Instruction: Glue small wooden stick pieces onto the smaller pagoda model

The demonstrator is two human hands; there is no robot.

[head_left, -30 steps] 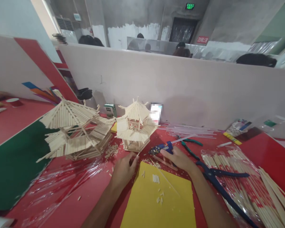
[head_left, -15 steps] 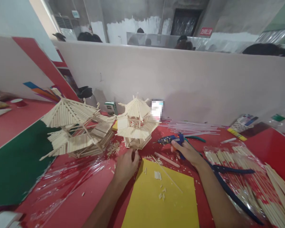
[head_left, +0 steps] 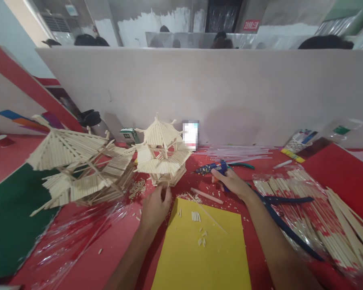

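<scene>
My right hand (head_left: 230,182) is wrapped round a blue hot glue gun (head_left: 211,167), its nozzle pointing left toward a small wooden-stick pavilion (head_left: 161,159). At the pavilion's front base, my left hand (head_left: 155,207) has its fingers pinched together; whatever lies between the fingertips is hidden. The pavilion stands upright with two tiers of stick roofs. Left of it sits a larger stick pavilion (head_left: 78,165), its upper roof tilted. A yellow board (head_left: 204,249) lies between my forearms, with short cut stick pieces (head_left: 196,216) and a thin long stick (head_left: 210,215) on it.
Long-handled dark pliers (head_left: 287,221) lie beside bagged wooden sticks (head_left: 308,217) at right. Clear glue sticks (head_left: 238,153) are spread before the white partition (head_left: 230,88). A pen basket (head_left: 299,141) stands at back right. Plastic wrap (head_left: 69,241) and a green mat (head_left: 12,221) are at left.
The whole view has shifted, so the scene sits further left and slightly higher. Both hands keep nearly the same places by the small pavilion and on the glue gun.
</scene>
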